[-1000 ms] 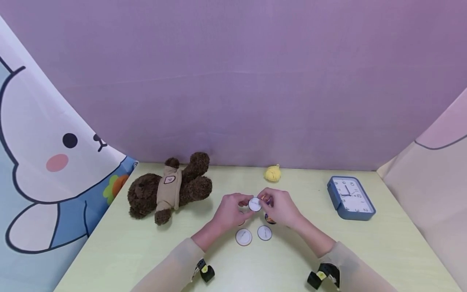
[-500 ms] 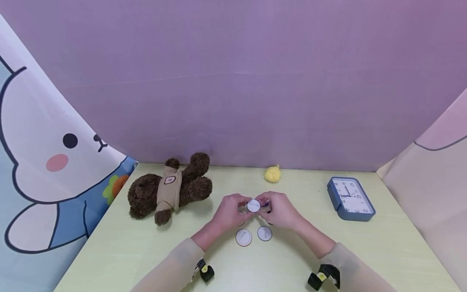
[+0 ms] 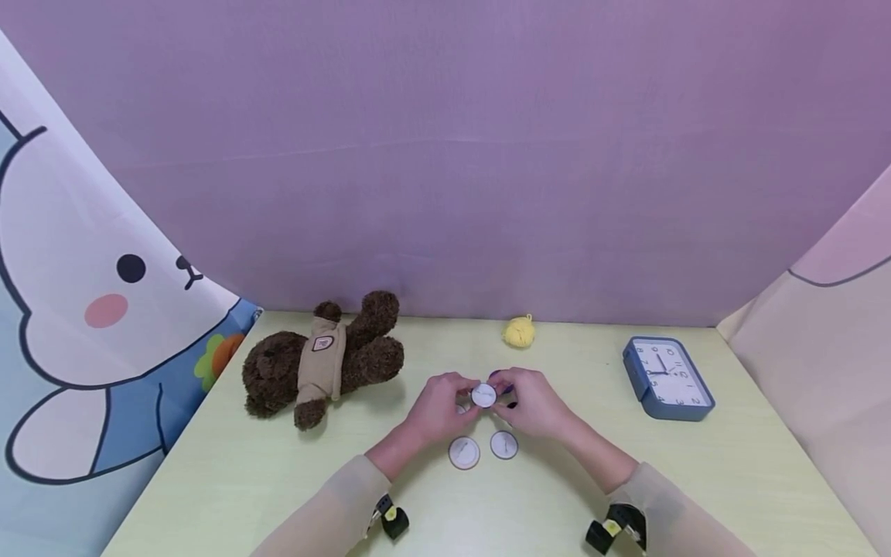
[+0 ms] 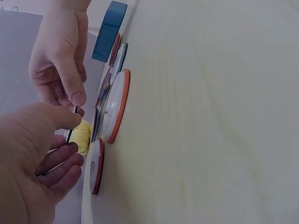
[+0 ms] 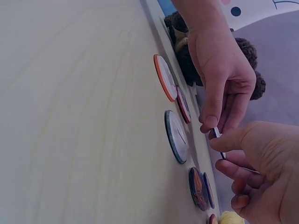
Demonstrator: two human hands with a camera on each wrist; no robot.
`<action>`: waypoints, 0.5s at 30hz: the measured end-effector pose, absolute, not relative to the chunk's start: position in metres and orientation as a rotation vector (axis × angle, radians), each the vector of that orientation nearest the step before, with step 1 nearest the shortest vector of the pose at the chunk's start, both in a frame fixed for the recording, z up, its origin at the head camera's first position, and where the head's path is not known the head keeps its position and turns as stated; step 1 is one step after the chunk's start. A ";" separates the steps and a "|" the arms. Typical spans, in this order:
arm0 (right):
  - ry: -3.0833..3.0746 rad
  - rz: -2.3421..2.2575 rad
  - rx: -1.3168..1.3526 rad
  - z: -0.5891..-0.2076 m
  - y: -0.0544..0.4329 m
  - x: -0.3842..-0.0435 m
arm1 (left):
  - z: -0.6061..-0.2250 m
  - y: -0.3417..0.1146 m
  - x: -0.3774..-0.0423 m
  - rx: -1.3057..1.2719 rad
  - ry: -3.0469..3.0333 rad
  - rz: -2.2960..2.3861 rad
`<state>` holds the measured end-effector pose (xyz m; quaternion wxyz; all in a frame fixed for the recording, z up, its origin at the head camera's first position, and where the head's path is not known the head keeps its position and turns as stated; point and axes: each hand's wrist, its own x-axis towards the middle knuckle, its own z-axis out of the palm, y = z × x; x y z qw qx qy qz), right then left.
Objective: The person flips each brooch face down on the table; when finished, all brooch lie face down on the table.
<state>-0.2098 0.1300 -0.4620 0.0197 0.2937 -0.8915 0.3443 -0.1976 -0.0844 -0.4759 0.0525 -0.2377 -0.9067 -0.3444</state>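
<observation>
A small round pin badge (image 3: pixel 483 395), its white back turned up, is held just above the table between both hands. My left hand (image 3: pixel 438 406) pinches its left edge with thumb and fingers. At the opposite edge, the thumb and fingers of my right hand (image 3: pixel 532 404) pinch it too. Seen edge-on in the right wrist view, the badge (image 5: pixel 218 142) is a thin dark-rimmed disc. Two white-backed badges, a larger one (image 3: pixel 464 453) and a smaller one (image 3: pixel 504 445), lie below the hands. More badges lie partly hidden behind the fingers, including a dark picture-side one (image 5: pixel 198 189).
A brown teddy bear (image 3: pixel 323 367) in a beige top lies at the left. A yellow yarn-like ball (image 3: pixel 519 332) sits at the back edge, and a blue square clock (image 3: pixel 670 379) lies at the right. A purple cloth (image 3: pixel 445 193) hangs behind the table.
The right fingers have shifted from over the badge's face to its right edge, and that hand is slightly lower. The badge has moved a little down. Other things stay put.
</observation>
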 end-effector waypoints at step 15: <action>-2.792 0.966 0.928 -0.472 0.130 -0.211 | -0.485 -0.082 -0.198 -0.726 -2.837 -0.914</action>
